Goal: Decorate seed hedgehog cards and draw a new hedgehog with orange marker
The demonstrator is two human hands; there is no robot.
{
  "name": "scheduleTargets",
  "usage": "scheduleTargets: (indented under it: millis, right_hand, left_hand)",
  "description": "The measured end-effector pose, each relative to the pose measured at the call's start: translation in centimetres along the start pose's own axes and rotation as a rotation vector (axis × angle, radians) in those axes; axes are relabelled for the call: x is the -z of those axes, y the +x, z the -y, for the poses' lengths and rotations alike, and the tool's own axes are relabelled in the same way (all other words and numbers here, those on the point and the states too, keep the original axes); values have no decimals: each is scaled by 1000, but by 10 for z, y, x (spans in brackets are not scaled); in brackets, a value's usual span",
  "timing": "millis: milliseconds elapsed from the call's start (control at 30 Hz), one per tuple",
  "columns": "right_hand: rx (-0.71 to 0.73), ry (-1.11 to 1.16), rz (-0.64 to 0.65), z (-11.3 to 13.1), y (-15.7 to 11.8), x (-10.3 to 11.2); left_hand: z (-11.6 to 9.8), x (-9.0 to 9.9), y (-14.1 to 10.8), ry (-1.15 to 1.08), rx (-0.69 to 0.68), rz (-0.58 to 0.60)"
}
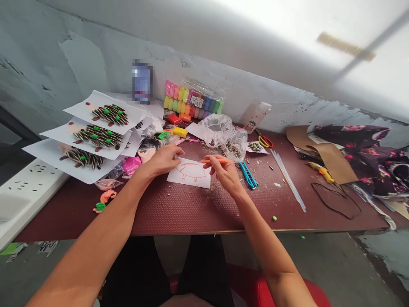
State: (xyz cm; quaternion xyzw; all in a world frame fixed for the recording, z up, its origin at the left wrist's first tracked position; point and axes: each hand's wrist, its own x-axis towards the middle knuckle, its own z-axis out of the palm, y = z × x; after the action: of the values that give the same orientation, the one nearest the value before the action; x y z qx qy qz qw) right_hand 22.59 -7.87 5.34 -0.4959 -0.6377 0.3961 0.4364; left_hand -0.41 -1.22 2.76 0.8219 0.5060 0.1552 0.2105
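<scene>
A small white sheet of paper (191,182) lies on the table in front of me, bearing an orange outline of a rounded animal with short legs. My left hand (164,161) rests at the sheet's upper left corner, thumb and fingers apart. An orange pen (223,161) is pinched in my right hand (223,171), its tip at the right part of the drawing. Just right of that hand lies a turquoise utility knife (247,175). A clear plastic bag (235,147) of striped seeds sits behind it.
On the left, white cards (54,147) carry seed-covered hedgehogs, near a power strip (22,192). Coloured clay packs (191,100) lean on the wall. A white bottle (258,116), scissors (266,141), glue sticks (289,181) and a yellow glue gun (324,172) stand or lie to the right.
</scene>
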Motion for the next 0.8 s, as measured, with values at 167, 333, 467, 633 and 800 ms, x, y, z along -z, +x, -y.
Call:
scheduleTargets:
  millis: [167, 333, 467, 633, 800]
  right_hand:
    - [103, -46, -13, -8, 27, 0]
    - [24, 40, -24, -30, 33, -9]
    - [4, 77, -70, -38, 27, -10]
    - [-6, 79, -73, -41, 27, -5]
    - [-34, 117, -60, -40, 26, -5]
  left_hand:
    - [-5, -10, 1, 69, -5, 60]
    - [-3, -17, 1, 62, 25, -9]
    - [0, -21, 4, 84, 48, -29]
    - [1, -20, 5, 89, 66, -6]
    - [-4, -15, 1, 55, 67, -92]
